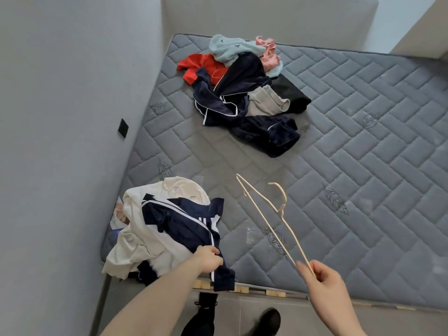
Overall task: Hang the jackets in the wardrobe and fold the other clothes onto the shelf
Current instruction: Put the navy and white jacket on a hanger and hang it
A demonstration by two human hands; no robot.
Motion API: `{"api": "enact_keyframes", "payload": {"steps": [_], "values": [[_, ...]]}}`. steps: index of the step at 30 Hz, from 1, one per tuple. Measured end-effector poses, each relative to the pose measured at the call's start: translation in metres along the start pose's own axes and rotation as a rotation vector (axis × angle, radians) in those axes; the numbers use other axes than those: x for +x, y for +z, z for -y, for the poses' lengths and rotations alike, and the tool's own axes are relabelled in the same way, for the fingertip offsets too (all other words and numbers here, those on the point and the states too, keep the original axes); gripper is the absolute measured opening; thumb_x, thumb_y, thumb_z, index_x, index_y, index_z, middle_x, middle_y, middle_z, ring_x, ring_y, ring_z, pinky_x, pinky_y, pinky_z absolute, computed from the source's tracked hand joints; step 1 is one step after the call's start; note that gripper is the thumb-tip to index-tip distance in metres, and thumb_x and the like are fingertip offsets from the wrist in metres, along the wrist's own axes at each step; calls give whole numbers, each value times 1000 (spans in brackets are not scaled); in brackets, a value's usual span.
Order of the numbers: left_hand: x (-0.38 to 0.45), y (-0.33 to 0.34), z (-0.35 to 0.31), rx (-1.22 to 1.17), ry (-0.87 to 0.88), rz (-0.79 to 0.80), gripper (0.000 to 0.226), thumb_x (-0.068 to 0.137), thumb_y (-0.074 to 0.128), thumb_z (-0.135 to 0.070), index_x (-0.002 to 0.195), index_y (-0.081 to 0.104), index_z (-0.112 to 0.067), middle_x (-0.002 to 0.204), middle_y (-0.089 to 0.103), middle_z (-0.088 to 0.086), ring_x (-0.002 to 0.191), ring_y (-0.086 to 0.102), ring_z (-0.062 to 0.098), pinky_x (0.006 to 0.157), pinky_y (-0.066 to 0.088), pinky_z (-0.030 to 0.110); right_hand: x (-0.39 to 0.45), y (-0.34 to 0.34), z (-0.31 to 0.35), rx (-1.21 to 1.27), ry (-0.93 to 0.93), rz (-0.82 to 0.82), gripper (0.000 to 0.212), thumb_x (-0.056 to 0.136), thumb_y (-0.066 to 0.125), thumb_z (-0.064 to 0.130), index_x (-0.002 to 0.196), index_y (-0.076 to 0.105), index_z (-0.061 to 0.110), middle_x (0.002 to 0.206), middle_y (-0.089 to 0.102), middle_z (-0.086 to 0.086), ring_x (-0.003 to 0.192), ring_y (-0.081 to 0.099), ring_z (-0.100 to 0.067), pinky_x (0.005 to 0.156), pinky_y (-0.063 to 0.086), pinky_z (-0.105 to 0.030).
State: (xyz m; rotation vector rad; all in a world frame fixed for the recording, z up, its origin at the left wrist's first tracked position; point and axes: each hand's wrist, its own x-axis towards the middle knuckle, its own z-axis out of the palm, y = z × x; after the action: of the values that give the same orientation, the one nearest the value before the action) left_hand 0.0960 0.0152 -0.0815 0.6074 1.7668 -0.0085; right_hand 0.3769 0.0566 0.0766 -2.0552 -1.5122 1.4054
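The navy jacket (184,229) w/ white stripes is being gripped by the left hand (209,259), fingers curled onto the fabric near its lower front edge, at the near-left corner of the mattress (363,166). A thin cream hanger (271,221) is being pinched by the right hand (321,275) at one end of its frame – thumb and fingers closed round the wire, the hook pointing away and up, the rest being held above the mattress, apart from the jacket. The two hands are being kept well apart, one on each item. The jacket is lying crumpled on top of a white garment (135,243), part of it hanging over the mattress edge. Further back, near the headboard (266,18), a second pile of clothes (244,90) is being left loose – red, light blue, pink, beige, black and dark navy pieces w/ white piping, all tangled together. A grey wall (60,117) is running along the left side, w/ a small black plate (123,128) on it. Dark shoes (266,321) are being seen on the floor below the bed edge.
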Motion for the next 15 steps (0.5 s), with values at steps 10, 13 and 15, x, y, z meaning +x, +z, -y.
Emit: {"api": "enact_keyframes", "payload": {"steps": [10,13,15], "values": [[82,47,6,-292,-152,-48,53,87,72,-19,139,60,-12,136,64,6,125,60,25,106,47,30,32,44,-33,44,163,-22,56,89,77,20,53,34,21,55,25,1,51,25,-9,61,22,-34],[73,46,2,-486,-118,-269,35,84,82,-25,117,72,-17,121,72,5,104,67,23,92,53,29,26,43,-36,67,194,-10,55,88,79,17,51,39,19,53,28,-2,55,30,-15,62,23,-33],[63,40,-1,-639,-120,-353,24,84,82,-19,105,72,-14,110,73,9,85,65,18,77,52,28,23,41,-37,69,193,-13,56,89,79,16,50,39,20,54,27,-1,54,28,-13,62,22,-33]]}}
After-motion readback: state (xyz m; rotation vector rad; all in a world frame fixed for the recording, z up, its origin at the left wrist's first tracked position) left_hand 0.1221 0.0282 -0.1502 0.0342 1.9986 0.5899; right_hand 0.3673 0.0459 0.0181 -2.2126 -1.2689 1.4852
